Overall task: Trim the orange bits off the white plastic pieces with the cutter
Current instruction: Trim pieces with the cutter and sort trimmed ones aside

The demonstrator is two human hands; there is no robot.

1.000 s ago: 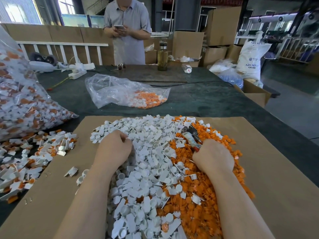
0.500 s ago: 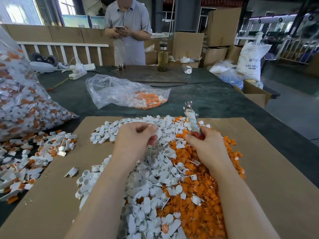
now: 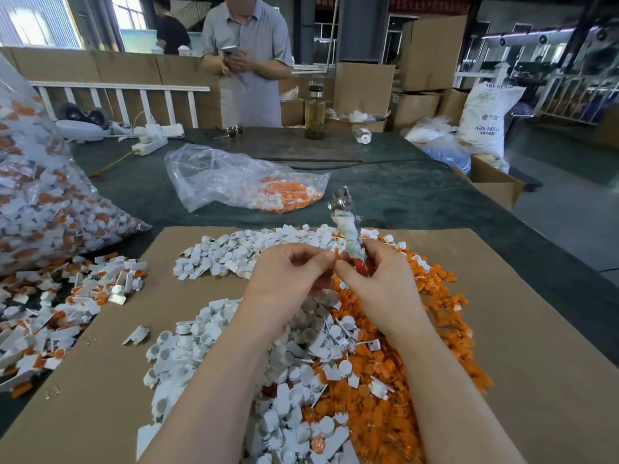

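The person holds both hands above the heap of white pieces (image 3: pixel 241 356) and orange bits (image 3: pixel 395 370) on the cardboard (image 3: pixel 522 329). The left hand (image 3: pixel 288 279) pinches a small piece at its fingertips; the right hand (image 3: pixel 378 279) grips the cutter (image 3: pixel 348 229), blades pointing up and away (handle wrapped in tape). The piece should be steadied before the blades close flush at the orange join. A second ago both hands lay low in the heap; now they are raised and together.

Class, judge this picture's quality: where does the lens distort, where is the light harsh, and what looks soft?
Head view: wide-angle bending curves the cardboard sheet edges; the window is blown out; the left hand shades white pieces beneath; the cutter looks slightly soft.
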